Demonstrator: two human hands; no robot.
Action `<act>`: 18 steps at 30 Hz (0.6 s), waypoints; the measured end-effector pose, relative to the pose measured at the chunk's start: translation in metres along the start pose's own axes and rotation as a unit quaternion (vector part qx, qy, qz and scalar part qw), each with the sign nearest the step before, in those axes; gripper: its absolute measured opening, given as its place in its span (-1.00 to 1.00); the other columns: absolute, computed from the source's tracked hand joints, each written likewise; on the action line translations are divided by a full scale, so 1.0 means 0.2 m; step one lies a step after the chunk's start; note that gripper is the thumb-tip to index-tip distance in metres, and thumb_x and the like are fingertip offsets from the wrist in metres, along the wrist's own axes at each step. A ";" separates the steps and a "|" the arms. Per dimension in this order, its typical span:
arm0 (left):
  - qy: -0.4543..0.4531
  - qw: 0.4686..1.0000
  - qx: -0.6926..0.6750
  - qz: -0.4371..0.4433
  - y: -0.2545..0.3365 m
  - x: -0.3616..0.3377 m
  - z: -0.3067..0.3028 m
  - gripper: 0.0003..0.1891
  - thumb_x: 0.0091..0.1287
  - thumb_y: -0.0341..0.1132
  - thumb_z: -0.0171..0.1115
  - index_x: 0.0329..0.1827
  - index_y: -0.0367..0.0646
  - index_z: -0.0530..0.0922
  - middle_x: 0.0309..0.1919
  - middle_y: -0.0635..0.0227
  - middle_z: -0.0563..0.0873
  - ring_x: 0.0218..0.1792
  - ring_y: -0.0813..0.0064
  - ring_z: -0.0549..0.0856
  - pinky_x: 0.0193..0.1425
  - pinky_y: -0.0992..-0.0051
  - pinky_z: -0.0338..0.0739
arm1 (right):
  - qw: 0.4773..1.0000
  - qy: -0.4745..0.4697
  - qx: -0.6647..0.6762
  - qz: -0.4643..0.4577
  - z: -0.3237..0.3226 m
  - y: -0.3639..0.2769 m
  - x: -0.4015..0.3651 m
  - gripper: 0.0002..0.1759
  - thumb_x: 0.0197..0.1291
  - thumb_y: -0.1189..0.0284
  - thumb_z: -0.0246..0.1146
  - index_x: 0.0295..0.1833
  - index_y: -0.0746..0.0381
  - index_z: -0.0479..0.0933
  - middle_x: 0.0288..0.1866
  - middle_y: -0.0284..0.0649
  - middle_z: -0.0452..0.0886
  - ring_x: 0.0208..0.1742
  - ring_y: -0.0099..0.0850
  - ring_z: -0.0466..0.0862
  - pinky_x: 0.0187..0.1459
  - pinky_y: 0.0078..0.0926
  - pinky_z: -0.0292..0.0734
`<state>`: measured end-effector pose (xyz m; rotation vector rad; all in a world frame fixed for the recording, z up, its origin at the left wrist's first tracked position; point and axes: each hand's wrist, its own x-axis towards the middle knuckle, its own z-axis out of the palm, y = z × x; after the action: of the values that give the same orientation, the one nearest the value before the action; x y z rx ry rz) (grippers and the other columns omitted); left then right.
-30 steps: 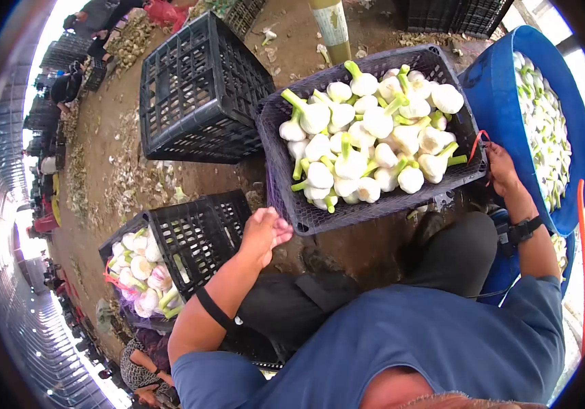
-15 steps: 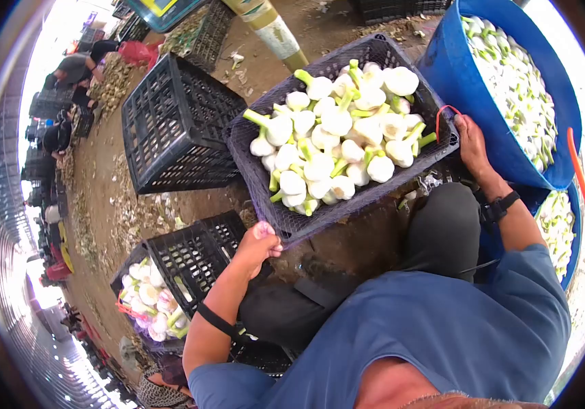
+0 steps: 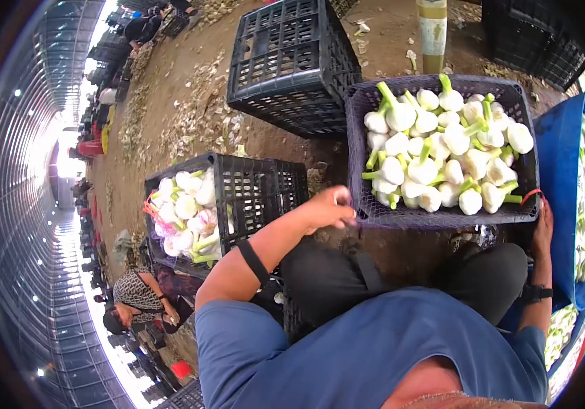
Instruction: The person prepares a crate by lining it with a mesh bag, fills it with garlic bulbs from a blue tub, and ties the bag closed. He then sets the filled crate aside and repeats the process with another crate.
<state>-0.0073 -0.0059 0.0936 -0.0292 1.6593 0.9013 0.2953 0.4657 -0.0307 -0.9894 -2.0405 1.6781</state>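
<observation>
A black plastic crate [image 3: 442, 217] wrapped in purple mesh netting [image 3: 358, 157] sits in front of my knees, full of white garlic bulbs [image 3: 452, 150] with short green stems. At its near left corner is my left hand [image 3: 326, 208], its fingers curled in at the edge of the netting. My right hand [image 3: 543, 228] reaches up to the near right corner, closed at the netting's edge beside a red drawstring [image 3: 531, 195]. Part of the right fingers is hidden by the crate's corner.
A blue tub [image 3: 560, 146] of trimmed garlic stands at the right. Left are an upended black crate [image 3: 279, 65] and another crate [image 3: 261, 187] holding netted garlic. Behind stands a post [image 3: 432, 34]. A seated person [image 3: 143, 293] is at lower left; garlic scraps litter the ground.
My view has swung left, so the crate appears farther right and more level. Both hands remain at its near corners; the left now shows slightly outside the corner.
</observation>
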 end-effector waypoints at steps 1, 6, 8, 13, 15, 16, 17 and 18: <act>0.190 0.940 0.188 0.210 0.01 0.04 -0.06 -0.72 0.16 -0.43 0.23 -0.08 -0.26 0.43 -0.12 0.17 0.56 -0.09 0.35 0.62 -0.07 0.44 0.54 | 0.998 0.032 0.047 0.006 0.02 -0.01 0.00 -0.55 0.48 0.18 -0.05 0.18 0.33 0.44 0.03 -0.29 0.54 0.07 -0.55 0.47 0.17 -0.58 0.31; 0.706 0.421 0.379 0.424 0.58 -0.05 -0.39 -0.24 0.24 -0.07 0.22 0.37 -0.40 0.16 0.41 -0.26 0.11 0.47 -0.02 0.07 0.45 0.14 0.07 | 0.999 0.025 -0.026 -0.003 0.02 -0.12 -0.01 -0.58 0.48 0.17 -0.04 0.11 0.31 0.46 -0.07 -0.34 0.54 -0.04 -0.60 0.46 0.06 -0.61 0.35; 0.847 0.433 0.152 0.269 0.70 0.06 -0.78 -0.22 0.25 0.05 0.21 0.27 -0.53 0.30 0.28 -0.31 0.33 0.38 -0.02 0.29 0.37 0.18 0.22 | 0.998 -0.004 -0.065 -0.013 -0.01 -0.11 0.01 -0.60 0.47 0.18 -0.03 0.09 0.29 0.47 -0.11 -0.36 0.53 -0.08 -0.62 0.45 0.02 -0.62 0.35; 0.603 0.783 0.086 0.130 0.69 0.17 -1.31 -0.29 0.21 0.22 0.17 -0.04 -0.41 0.62 -0.07 -0.06 0.69 0.01 0.09 0.67 0.11 0.23 0.46 | 0.999 -0.051 -0.002 -0.014 -0.06 0.01 0.05 -0.65 0.47 0.21 -0.02 0.03 0.27 0.48 -0.11 -0.41 0.52 -0.07 -0.64 0.45 0.03 -0.65 0.34; 0.631 0.757 0.132 0.102 0.67 0.17 -1.42 -0.32 0.19 0.22 0.20 -0.08 -0.39 0.64 -0.12 0.00 0.71 -0.06 0.14 0.69 0.04 0.24 0.48 | 0.996 -0.051 -0.049 -0.049 -0.07 0.04 0.03 -0.66 0.46 0.26 -0.02 0.05 0.30 0.48 -0.05 -0.40 0.53 -0.01 -0.58 0.48 0.10 -0.62 0.34; 0.653 0.732 0.177 0.079 0.69 0.20 -1.47 -0.34 0.18 0.21 0.23 -0.13 -0.36 0.67 -0.18 0.06 0.74 -0.13 0.19 0.71 -0.02 0.25 0.49 | 0.997 -0.036 -0.050 -0.041 -0.05 0.00 0.02 -0.66 0.46 0.26 -0.02 0.05 0.30 0.48 -0.05 -0.40 0.53 -0.01 -0.58 0.48 0.10 -0.62 0.34; 0.613 0.778 0.045 0.129 0.67 0.22 -1.56 -0.36 0.15 0.22 0.26 -0.11 -0.29 0.68 -0.20 0.19 0.75 -0.22 0.28 0.69 -0.09 0.30 0.48 | 0.996 -0.025 -0.078 -0.035 -0.01 -0.07 -0.01 -0.66 0.45 0.26 -0.01 0.04 0.31 0.48 -0.06 -0.39 0.53 -0.01 -0.57 0.47 0.10 -0.61 0.34; 0.603 0.783 -0.008 0.148 0.72 0.15 -1.47 -0.42 0.13 0.19 0.31 -0.17 -0.25 0.70 -0.28 0.23 0.75 -0.29 0.33 0.68 -0.15 0.29 0.49 | 0.993 -0.013 -0.111 -0.023 -0.01 -0.12 -0.04 -0.66 0.45 0.26 0.00 0.03 0.32 0.49 -0.07 -0.38 0.52 -0.01 -0.57 0.47 0.10 -0.61 0.34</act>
<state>-0.3275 -0.0590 0.1484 -0.4551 2.9104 1.2414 0.2940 0.4599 -0.0057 -0.9849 -2.2879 1.4722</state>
